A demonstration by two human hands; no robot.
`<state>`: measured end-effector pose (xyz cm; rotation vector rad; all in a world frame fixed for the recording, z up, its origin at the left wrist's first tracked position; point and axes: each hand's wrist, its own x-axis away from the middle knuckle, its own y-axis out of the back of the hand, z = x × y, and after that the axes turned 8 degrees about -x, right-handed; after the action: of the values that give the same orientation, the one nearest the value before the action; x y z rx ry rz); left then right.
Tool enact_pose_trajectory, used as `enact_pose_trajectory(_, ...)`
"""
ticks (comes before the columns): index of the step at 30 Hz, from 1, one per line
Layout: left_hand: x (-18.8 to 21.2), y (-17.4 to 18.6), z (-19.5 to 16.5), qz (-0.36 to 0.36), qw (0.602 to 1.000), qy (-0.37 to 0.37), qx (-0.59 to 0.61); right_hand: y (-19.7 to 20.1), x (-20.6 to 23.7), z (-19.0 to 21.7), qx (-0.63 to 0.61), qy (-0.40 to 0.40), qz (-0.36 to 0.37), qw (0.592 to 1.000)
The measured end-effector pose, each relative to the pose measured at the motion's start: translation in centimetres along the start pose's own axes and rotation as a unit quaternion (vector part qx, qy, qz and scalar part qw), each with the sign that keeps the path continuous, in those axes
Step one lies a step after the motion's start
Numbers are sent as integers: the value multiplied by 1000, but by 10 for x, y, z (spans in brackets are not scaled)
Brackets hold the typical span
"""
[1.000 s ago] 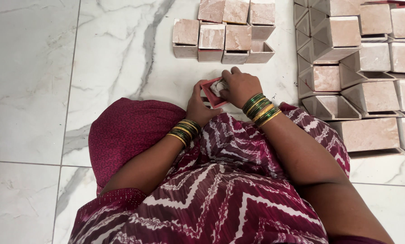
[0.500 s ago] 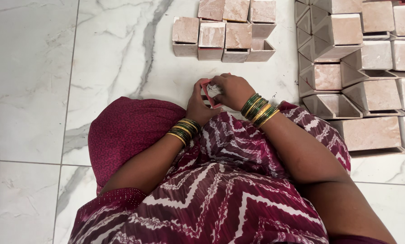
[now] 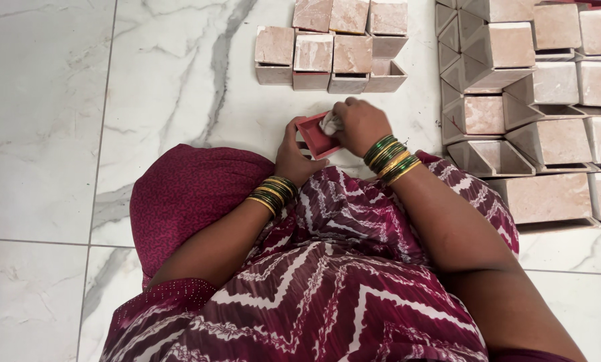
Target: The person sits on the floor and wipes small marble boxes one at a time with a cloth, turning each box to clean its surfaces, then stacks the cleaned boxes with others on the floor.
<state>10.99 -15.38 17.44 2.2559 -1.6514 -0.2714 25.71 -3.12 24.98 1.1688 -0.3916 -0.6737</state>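
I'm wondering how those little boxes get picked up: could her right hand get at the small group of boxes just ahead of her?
Probably yes. The right hand is close to the group of boxes, with only bare floor between. But both hands are busy with a red box.

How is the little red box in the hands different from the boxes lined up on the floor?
The red box is held by both hands, left hand and right hand; the floor boxes sit untouched. It is red; they are pale pinkish-tan. It is alone; they are grouped. Both are small and squarish.

Box rows (image 3: 330, 53) beyond hands, stacks (image 3: 548, 100) right
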Motion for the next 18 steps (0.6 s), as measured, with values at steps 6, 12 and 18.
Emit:
enact_pose_trajectory(6,0,2,6,-9,996,-83,3,-11,-3,15,-101,69,87,989)
enact_pose_trajectory(12,1,1,4,19,1000,-10,18,4,-4,7,5,70,96,993)
enact_pose_trajectory(18,2,2,0,6,1000,2,25,14,-2,-3,66,93,-25,993)
